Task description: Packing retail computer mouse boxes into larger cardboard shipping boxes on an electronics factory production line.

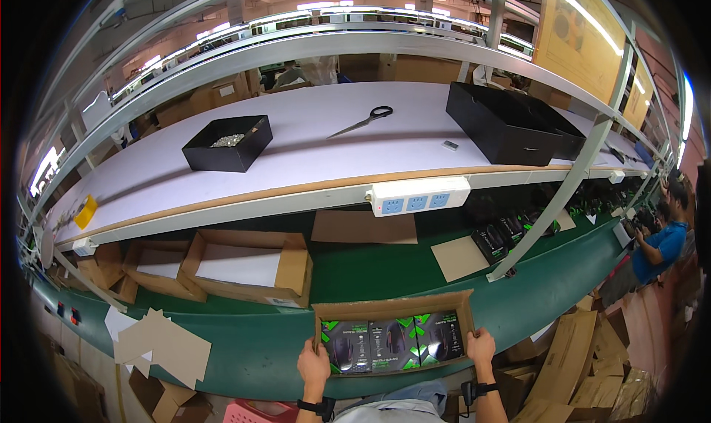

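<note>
An open cardboard carton [394, 308] is at the near edge of the green bench, in front of my body. Inside it lie several black-and-green retail boxes [394, 344], in three columns, with a computer mouse pictured on them. My left hand [313, 361] grips the carton's left end. At the opposite end my right hand [481, 347] is closed on the side wall, with its fingers partly hidden. Both wrists wear black straps.
Open cartons [248, 264] and black packages [495, 241] stand under the white shelf [311, 138]. The shelf bears scissors [370, 118] and black boxes [503, 127]. A power strip [418, 196] is on its edge. Flattened cartons [566, 364] lie at right; a person [659, 238] stands farther off.
</note>
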`<state>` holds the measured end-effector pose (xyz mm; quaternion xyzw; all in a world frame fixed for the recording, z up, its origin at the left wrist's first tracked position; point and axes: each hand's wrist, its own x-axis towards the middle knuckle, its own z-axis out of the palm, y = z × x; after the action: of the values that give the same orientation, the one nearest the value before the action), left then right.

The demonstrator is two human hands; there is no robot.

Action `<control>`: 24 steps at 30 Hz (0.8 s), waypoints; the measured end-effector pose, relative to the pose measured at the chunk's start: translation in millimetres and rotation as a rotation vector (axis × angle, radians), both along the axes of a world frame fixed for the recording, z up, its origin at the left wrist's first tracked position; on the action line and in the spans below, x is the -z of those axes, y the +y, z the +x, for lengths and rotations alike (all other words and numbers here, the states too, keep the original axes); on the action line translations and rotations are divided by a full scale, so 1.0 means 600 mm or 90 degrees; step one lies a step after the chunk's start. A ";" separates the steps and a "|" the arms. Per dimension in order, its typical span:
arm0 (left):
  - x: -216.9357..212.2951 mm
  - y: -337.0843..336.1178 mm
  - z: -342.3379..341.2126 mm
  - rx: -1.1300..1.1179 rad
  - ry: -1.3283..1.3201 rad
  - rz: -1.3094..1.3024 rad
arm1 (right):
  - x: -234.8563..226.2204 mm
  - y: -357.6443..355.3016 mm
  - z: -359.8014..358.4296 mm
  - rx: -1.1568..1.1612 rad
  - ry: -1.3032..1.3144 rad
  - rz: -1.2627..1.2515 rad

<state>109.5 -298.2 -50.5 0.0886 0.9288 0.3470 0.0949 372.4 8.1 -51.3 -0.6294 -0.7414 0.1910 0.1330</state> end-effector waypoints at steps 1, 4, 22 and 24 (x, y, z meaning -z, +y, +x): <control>0.000 0.000 0.000 -0.005 -0.002 0.005 | 0.001 0.001 0.000 0.005 0.005 -0.002; -0.002 0.003 -0.002 -0.008 -0.012 -0.006 | 0.001 0.001 0.001 0.010 0.012 -0.004; 0.040 -0.029 0.001 0.085 0.015 -0.023 | 0.004 -0.001 0.027 -0.067 0.015 0.013; 0.060 -0.038 -0.019 0.080 -0.009 -0.034 | 0.000 0.001 0.037 -0.075 -0.002 -0.012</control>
<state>98.0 -320.7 -86.4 0.1416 0.9296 0.3164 0.1254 394.5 8.9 -51.2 -0.5860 -0.7758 0.2044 0.1144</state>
